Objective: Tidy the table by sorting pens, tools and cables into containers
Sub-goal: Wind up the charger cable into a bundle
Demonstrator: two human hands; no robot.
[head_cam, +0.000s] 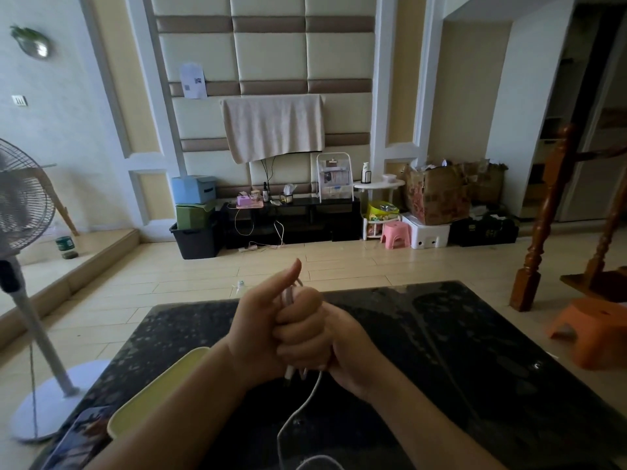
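Left hand (256,330) and right hand (342,347) squeeze a white cable (288,296) above the table (458,334).
The cable's tail drops down and is cut off at the bottom. A tray (149,398) sits by the table's left edge, partly behind the left arm. Both hands curl tight round the bunched cable, left thumb up. Past the far edge lies wide floor, a fan (20,198) left, a stool (593,330) right.

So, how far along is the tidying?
Done: unclear; the yellow tray shows nothing in its visible part. In hand: left hand and right hand both grip a bundled white cable, its tail hanging toward the table. Left: finish coiling, then place it in a container.
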